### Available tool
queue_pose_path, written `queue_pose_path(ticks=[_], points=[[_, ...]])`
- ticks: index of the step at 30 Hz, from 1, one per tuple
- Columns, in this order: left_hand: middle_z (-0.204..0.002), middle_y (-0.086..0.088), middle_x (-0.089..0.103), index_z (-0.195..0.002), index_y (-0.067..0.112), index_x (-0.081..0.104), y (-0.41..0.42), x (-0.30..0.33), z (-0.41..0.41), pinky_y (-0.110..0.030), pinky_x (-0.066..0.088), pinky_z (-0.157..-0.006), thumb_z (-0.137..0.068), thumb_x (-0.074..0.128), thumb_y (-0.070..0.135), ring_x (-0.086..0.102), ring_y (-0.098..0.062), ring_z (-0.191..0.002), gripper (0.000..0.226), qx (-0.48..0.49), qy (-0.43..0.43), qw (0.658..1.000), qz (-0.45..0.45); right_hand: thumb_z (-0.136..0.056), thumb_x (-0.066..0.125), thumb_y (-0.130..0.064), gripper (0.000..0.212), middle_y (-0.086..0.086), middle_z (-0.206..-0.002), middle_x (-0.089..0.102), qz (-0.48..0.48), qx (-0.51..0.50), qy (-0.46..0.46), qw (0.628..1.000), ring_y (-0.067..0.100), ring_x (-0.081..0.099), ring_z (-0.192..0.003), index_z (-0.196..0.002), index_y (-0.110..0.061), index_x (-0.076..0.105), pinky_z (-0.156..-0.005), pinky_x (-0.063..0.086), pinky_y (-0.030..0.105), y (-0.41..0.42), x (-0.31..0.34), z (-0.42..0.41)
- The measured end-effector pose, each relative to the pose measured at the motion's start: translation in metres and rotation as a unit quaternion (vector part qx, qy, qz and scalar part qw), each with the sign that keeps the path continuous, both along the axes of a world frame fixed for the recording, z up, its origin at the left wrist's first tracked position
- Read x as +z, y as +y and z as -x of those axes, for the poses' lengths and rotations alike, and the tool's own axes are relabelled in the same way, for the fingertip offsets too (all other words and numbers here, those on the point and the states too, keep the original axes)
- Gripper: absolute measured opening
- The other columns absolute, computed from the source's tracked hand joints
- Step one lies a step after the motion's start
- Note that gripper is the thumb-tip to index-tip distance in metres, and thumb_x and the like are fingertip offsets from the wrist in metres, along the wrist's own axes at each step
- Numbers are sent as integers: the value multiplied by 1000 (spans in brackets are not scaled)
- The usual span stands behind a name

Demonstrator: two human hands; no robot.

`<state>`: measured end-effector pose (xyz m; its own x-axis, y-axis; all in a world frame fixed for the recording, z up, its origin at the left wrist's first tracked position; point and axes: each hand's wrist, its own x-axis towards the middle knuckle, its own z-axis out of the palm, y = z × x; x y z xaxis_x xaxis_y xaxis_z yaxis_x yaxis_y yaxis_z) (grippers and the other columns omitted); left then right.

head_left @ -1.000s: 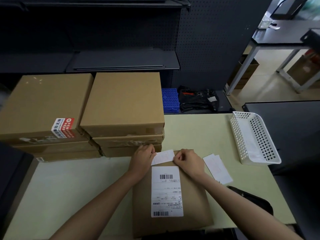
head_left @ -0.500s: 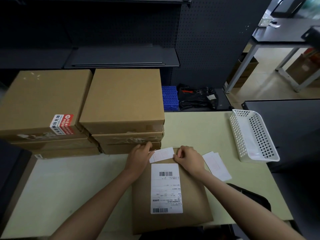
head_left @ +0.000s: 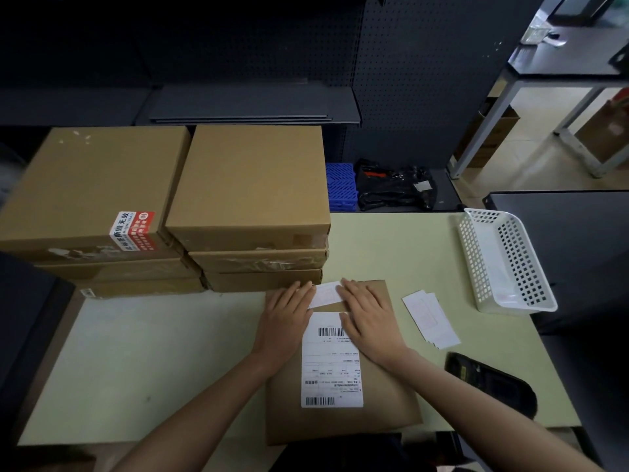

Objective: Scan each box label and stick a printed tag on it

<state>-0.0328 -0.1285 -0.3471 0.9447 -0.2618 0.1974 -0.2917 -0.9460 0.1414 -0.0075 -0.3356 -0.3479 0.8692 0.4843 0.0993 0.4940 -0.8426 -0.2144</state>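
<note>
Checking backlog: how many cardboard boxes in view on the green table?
7: three in the left stack, three in the right stack, one flat box under the hands. More may sit hidden behind the stacks.

Single head-worn wide-angle view, looking forward and down, close over the table [head_left: 170,352], shelving behind

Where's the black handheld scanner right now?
In the head view, the black handheld scanner lies on the pale green table at its near right edge, just right of the right forearm and below the loose white paper tags.
</note>
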Motion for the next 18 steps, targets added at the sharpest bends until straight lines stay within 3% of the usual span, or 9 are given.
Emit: queue_pose_path(ticks=[5, 18], points=[[-133, -1, 58, -131, 13, 56, 1, -4, 3, -40, 45, -99, -96, 30, 29, 54, -22, -123, 46, 13, 34, 999, 10, -101, 25, -38, 51, -2, -149, 41, 16, -4, 19, 1000, 14, 36, -139, -143, -17, 42, -115, 17, 36, 0, -1, 3], [-129, -4, 60, -126, 12, 60, -3, -3, 6, -41, 47, -98, -96, 31, 29, 58, -23, -118, 45, 28, 52, 998, 21, -94, 32, -34, 48, 5, -142, 48, 22, -15, 15, 1000, 20, 43, -132, -136, -13, 47, -114, 16, 36, 6, 0, 2]])
